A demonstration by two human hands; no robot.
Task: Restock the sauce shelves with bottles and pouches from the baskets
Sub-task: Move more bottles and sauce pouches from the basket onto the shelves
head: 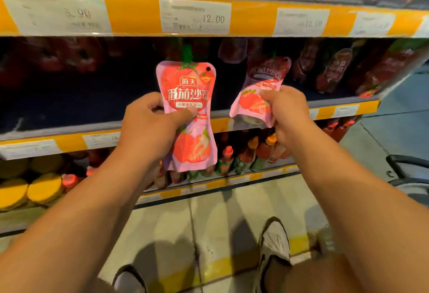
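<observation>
left hand [148,123] pinches upright pink pouch [189,116]; right hand [286,109] grips second pouch [260,90], tilted, before shelf [232,125].

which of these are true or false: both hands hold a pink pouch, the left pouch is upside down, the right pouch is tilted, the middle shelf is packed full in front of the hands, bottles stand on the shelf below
1. Both hands hold a pink pouch. True: the left hand pinches the left pouch and the right hand grips the right pouch.
2. The left pouch is upside down. False: it hangs upright, its printed label reading the right way up.
3. The right pouch is tilted. True: its top leans toward the shelf.
4. The middle shelf is packed full in front of the hands. False: a dark gap shows there; pouches stand only further right.
5. Bottles stand on the shelf below. True.
</observation>
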